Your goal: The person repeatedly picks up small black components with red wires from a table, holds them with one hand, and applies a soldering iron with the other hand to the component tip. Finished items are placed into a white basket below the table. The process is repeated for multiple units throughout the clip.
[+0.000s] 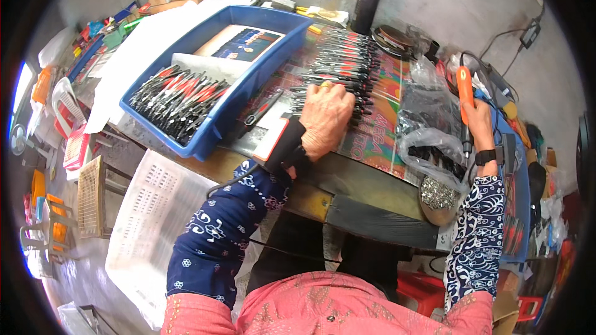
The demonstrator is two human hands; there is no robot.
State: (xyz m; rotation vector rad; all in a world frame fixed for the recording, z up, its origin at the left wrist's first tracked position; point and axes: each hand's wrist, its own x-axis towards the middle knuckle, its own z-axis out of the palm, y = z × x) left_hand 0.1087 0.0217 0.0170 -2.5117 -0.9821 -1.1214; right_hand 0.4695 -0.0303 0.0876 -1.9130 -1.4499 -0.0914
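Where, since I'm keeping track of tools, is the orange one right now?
In the head view, the orange tool is toward the right, held in the right hand, just right of the clear plastic bags.

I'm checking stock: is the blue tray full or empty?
Partly filled: slim black-and-red pieces lie heaped in the tray, a printed panel beyond.

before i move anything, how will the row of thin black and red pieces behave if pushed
The row of thin pieces would probably shift unevenly, since many separate pieces lie side by side. Being slim and straight, each is likely light and fairly stiff.
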